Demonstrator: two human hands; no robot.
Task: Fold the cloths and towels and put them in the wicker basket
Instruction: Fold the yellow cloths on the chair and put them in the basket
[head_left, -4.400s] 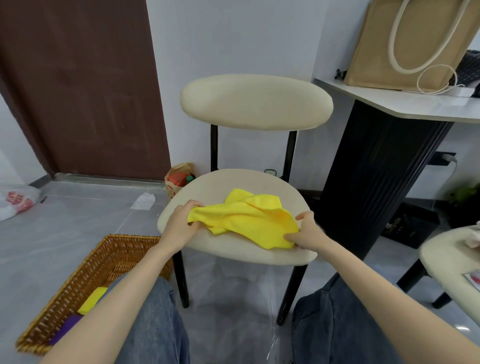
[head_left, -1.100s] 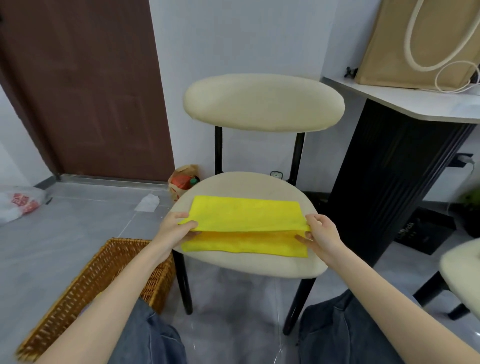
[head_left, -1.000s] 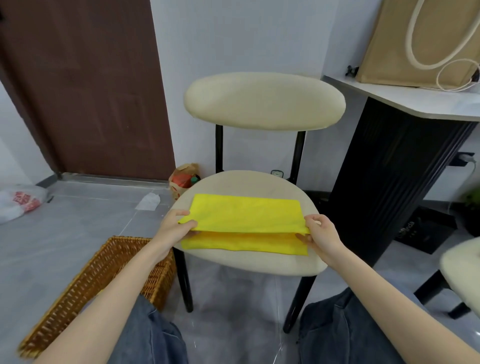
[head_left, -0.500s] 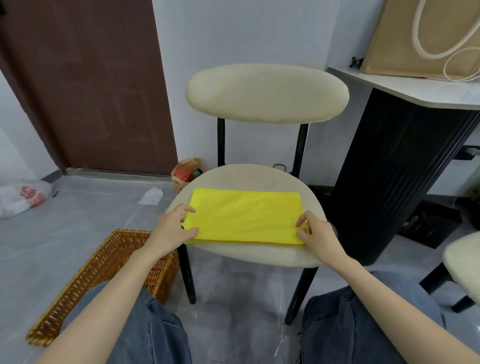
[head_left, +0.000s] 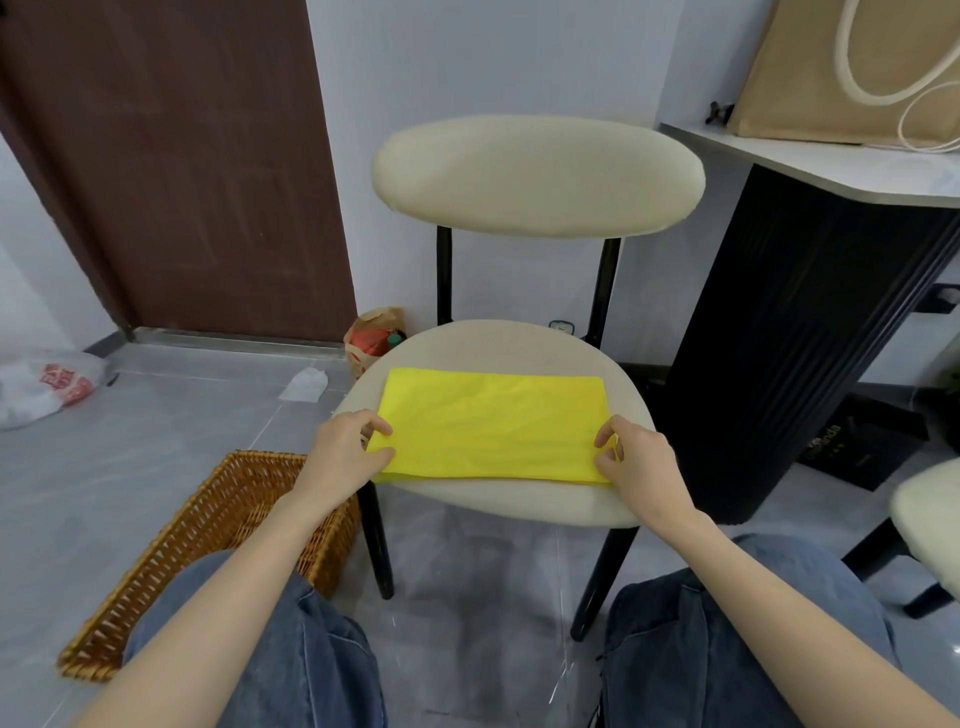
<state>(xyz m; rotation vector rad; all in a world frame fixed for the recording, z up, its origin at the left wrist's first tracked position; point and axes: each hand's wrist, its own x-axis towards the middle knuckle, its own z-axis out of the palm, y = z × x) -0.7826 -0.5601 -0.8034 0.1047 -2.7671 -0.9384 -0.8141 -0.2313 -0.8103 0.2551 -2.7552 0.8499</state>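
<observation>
left hand (head_left: 340, 457), right hand (head_left: 641, 462) pinch cloth (head_left: 493, 421) ends

Yellow cloth (head_left: 493, 423): thin matt fabric, smooth, faint creases. Chair seat (head_left: 519, 345): cream matt upholstery, fine nubby texture. Chair legs (head_left: 376, 540): black, semi-gloss, metal-looking. Wicker basket (head_left: 208, 519) at 8 o'clock: rough woven cane, slight sheen. Floor tiles (head_left: 156, 431): grey, smooth, mildly reflective. Door (head_left: 182, 156) at 10 o'clock: dark brown matt wood. Plastic bag (head_left: 41, 387) at 9 o'clock: crinkled, glossy.

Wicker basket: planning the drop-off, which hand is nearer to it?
Left. The left hand pinches the yellow cloth at the end near the wicker basket; the right hand pinches its opposite end, across the chair seat.
</observation>
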